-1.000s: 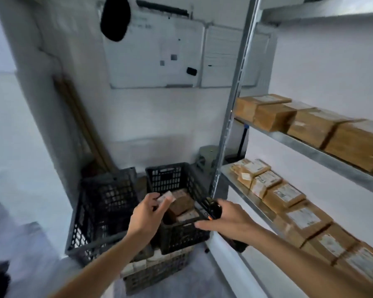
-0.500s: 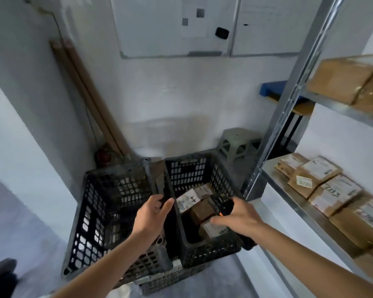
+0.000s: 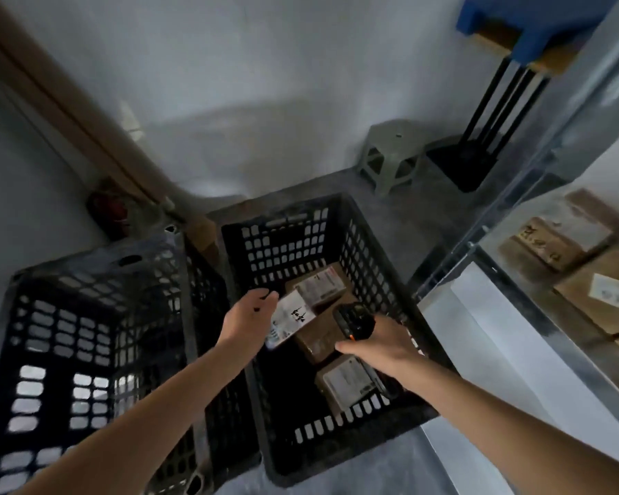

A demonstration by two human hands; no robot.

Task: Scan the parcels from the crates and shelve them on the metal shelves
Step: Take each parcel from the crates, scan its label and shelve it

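A black slatted crate (image 3: pixel 340 223) stands on the floor in front of me with several brown parcels in it. My left hand (image 3: pixel 249 316) reaches into it and holds a small parcel with a white label (image 3: pixel 292 317) tilted up. My right hand (image 3: pixel 383 346) grips a black handheld scanner (image 3: pixel 352 321), its head just right of that label. Another labelled parcel (image 3: pixel 320 289) lies behind, one (image 3: pixel 347 382) lies under my right wrist. The metal shelf (image 3: pixel 536 309) at the right carries brown parcels (image 3: pixel 540 244).
A second black crate (image 3: pixel 97 280) stands to the left, touching the first. Brown poles (image 3: pixel 68 101) lean in the corner. A grey plastic stool (image 3: pixel 393 151) and a black stand with a blue top (image 3: pixel 494 101) sit by the far wall.
My view has tipped down and closer to the crates. My left hand has moved from the crate's rim onto the labelled parcel and lifted it beside the scanner.
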